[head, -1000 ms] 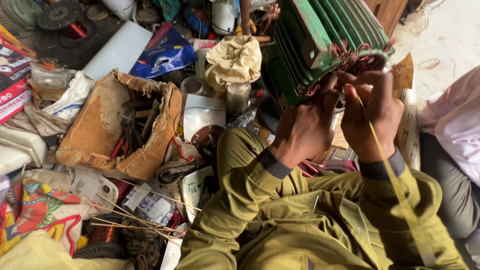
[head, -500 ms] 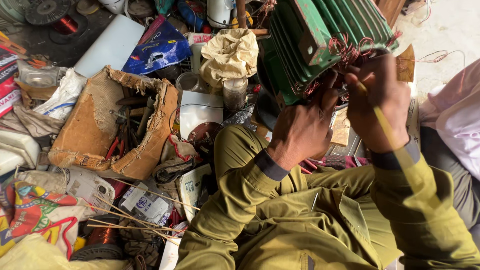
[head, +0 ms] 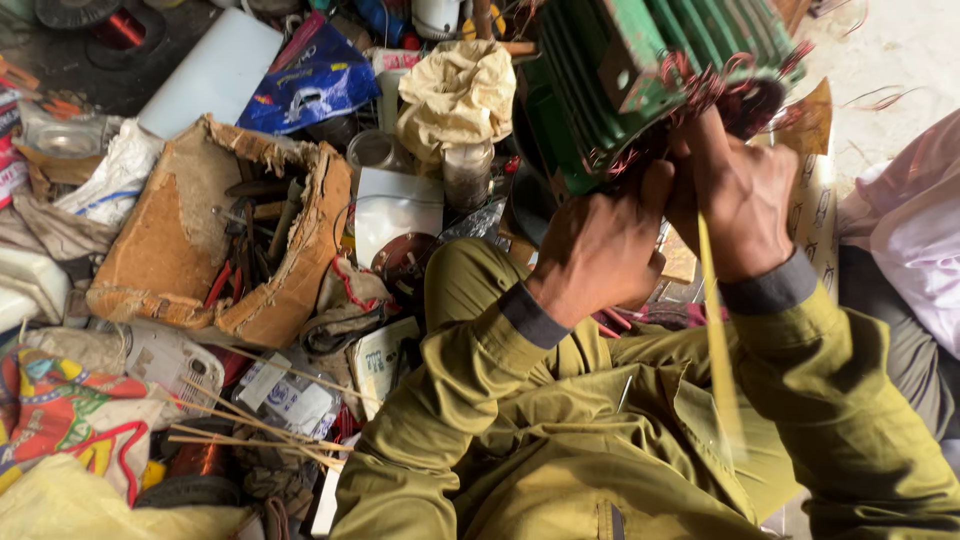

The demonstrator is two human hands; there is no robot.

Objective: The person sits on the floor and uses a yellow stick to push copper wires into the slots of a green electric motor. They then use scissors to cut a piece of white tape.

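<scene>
A green ribbed motor housing (head: 650, 70) with copper windings (head: 700, 85) sits far right, the left hand (head: 600, 245) curled against its near edge beside the right hand (head: 745, 200), which pinches a thin yellow strip (head: 715, 330) running nearward.

Motor housing (head: 640, 70): green painted metal, ribbed, paint chipped. Windings (head: 700, 85) at its open end: thin reddish copper wire, shiny. Strip (head: 715, 330) under right hand (head: 740, 205): yellow, thin, smooth. Torn box (head: 190, 240), left: brown cardboard, rough frayed edges. Crumpled cloth (head: 455, 95), far: pale yellow, matt. Sleeves (head: 830, 400): olive cloth, matt.
</scene>
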